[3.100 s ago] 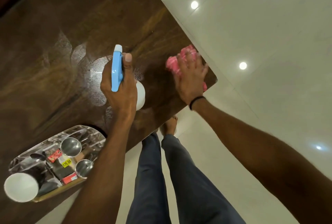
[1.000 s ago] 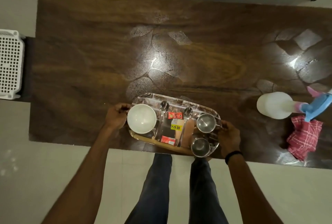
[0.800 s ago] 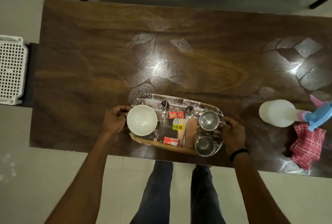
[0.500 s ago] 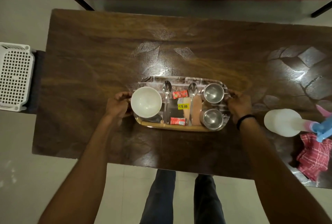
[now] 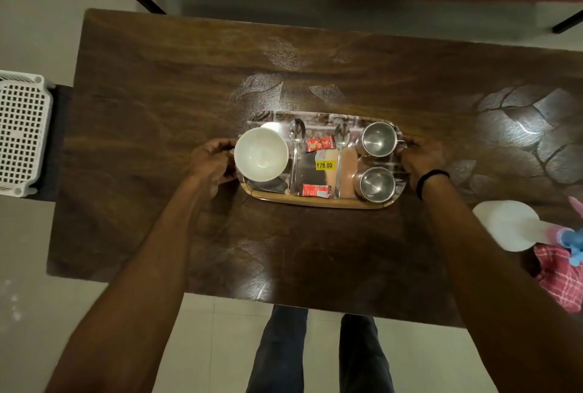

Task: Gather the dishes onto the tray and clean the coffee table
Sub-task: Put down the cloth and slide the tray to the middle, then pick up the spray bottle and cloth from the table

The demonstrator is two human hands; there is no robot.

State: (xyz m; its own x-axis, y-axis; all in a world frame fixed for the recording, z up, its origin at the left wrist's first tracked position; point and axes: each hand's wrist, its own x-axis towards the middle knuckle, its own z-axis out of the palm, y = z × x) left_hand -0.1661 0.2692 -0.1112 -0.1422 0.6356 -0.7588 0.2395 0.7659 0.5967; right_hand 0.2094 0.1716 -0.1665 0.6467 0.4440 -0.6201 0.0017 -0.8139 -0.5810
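A shiny oblong tray [image 5: 318, 201] sits near the middle of the dark wooden coffee table [image 5: 157, 108]. On it stand a white bowl [image 5: 261, 153], two spoons [image 5: 296, 152], two steel mugs [image 5: 377, 139] and small red sachets [image 5: 319, 144]. My left hand [image 5: 213, 160] grips the tray's left end beside the bowl. At the tray's right end, next to the mugs, my right hand [image 5: 421, 157] holds the rim; it wears a black wristband.
A white spray bottle [image 5: 504, 228] with a blue trigger lies at the table's right end, beside a red checked cloth [image 5: 560, 279]. A white perforated basket [image 5: 22, 134] stands off the left end. Dark furniture runs along the far side.
Earlier I sprayed and wiped a table corner. Since then the bottle and cloth were set down, and both hands slid the tray from the near edge toward the table's middle.
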